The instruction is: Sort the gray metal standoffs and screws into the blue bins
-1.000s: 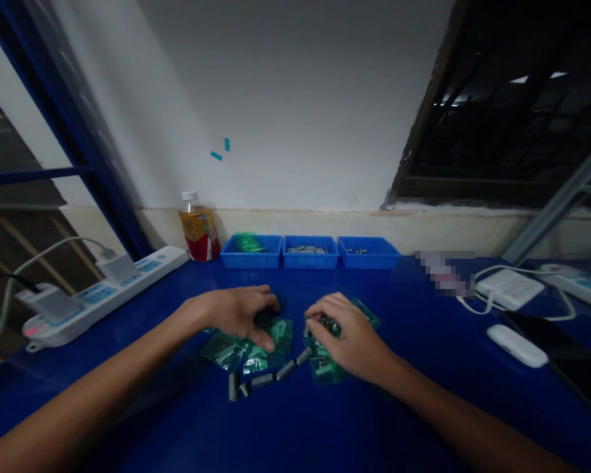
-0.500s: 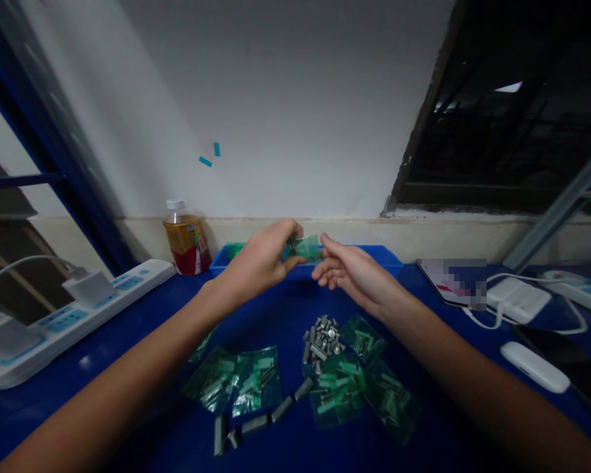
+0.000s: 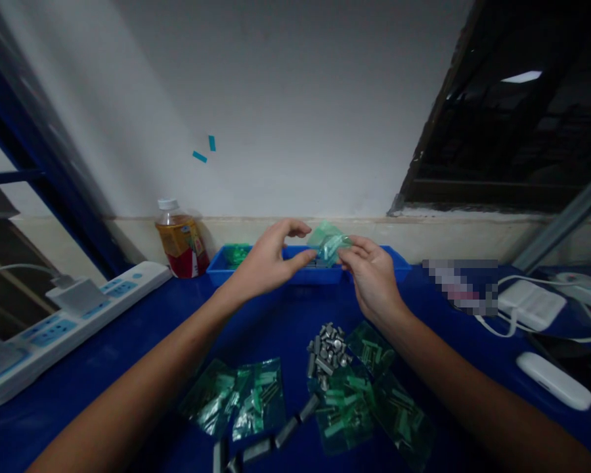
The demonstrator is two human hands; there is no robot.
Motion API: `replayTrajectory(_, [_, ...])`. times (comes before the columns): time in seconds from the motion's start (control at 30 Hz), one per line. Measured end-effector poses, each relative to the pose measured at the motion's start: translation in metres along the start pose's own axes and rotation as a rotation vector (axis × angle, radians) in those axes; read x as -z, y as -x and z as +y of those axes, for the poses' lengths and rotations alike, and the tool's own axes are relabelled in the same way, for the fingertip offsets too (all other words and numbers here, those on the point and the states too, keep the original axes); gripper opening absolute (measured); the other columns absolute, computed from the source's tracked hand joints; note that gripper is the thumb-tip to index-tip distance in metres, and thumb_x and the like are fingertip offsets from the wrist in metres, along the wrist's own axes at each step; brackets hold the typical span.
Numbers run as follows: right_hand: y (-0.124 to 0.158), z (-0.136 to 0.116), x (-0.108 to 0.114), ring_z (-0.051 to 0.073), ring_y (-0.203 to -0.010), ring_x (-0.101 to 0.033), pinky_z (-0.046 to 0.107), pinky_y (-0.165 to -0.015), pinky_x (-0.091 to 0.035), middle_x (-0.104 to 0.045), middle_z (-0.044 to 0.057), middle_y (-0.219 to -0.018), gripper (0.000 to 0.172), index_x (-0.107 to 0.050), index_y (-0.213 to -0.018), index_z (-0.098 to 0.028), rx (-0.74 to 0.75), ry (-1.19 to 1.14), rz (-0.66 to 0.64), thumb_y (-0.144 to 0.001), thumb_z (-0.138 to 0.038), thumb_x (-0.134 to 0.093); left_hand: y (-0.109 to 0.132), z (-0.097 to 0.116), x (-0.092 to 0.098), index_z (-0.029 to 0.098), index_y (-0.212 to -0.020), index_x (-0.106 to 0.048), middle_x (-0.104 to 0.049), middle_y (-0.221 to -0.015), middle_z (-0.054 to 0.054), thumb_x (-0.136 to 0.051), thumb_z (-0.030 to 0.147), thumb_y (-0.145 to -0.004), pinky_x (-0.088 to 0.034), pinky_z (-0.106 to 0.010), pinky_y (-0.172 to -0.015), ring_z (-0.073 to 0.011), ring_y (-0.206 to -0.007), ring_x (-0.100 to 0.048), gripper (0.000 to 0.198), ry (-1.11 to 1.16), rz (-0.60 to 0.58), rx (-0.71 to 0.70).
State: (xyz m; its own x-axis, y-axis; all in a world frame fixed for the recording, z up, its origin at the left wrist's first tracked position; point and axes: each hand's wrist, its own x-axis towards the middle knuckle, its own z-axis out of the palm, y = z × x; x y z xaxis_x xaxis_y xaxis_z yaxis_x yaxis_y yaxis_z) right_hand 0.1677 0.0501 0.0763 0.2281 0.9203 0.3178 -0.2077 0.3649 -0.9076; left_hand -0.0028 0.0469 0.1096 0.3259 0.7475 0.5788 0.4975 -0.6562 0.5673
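Note:
A small green plastic bag point(image 3: 329, 242) is pinched at its right edge by my right hand point(image 3: 373, 268), above the blue tray point(image 3: 315, 276). On the bag's left side is my left hand point(image 3: 276, 256), its thumb and forefinger spread apart around nothing. Nearer to me lie a heap of short metal pieces point(image 3: 329, 348) and several filled green bags point(image 3: 342, 407), some to the right and some at the left. A line of metal pieces point(image 3: 259, 450) runs between the two groups of bags.
At the back left stands a bottle point(image 3: 180, 243) beside a white power strip point(image 3: 86, 312). White chargers with cables point(image 3: 532, 302) and a white oval device point(image 3: 554, 380) lie at the right. More green material point(image 3: 237, 253) sits in the tray's left end. A wall rises behind.
The green bag has passed from my left hand to my right hand. My left fingers have opened. The view has shifted slightly, and the bag now shows more broadly.

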Motion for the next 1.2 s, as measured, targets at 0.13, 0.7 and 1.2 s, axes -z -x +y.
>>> replayTrajectory(0.13, [0.002, 0.009, 0.004, 0.013, -0.064, -0.055, 0.026, -0.059, -0.041, -0.058, -0.001, -0.069, 0.009, -0.058, -0.076, -0.018, 0.262, 0.202, -0.003, -0.069, -0.021, -0.062, -0.005, -0.006, 0.001, 0.014, -0.085, -0.064, -0.066, -0.087, -0.008, -0.037, 0.054, -0.087, -0.044, -0.032, -0.07, -0.0187, -0.076, -0.058, 0.049, 0.182, -0.063, 0.386])
replayTrajectory(0.7, [0.016, 0.012, 0.007, 0.019, -0.093, -0.053, 0.036, -0.078, -0.044, -0.054, 0.005, -0.095, 0.016, -0.066, -0.082, -0.021, 0.595, 0.693, -0.248, -0.079, -0.012, -0.052, -0.003, -0.082, 0.029, 0.017, -0.101, -0.062, -0.067, -0.096, -0.009, -0.051, 0.025, -0.082, -0.045, -0.03, -0.074, -0.0222, -0.086, -0.062, 0.024, -0.598, 0.047, 0.219])
replayTrajectory(1.2, [0.037, 0.003, 0.0, 0.02, -0.091, -0.053, 0.036, -0.083, -0.041, -0.059, 0.004, -0.088, 0.012, -0.062, -0.088, -0.02, 0.485, 0.831, -0.541, -0.084, -0.017, -0.051, -0.002, -0.099, 0.021, 0.016, -0.089, -0.07, -0.069, -0.099, -0.013, -0.035, 0.051, -0.087, -0.042, -0.033, -0.087, -0.027, -0.098, -0.061, 0.049, -0.738, -0.539, 0.366])
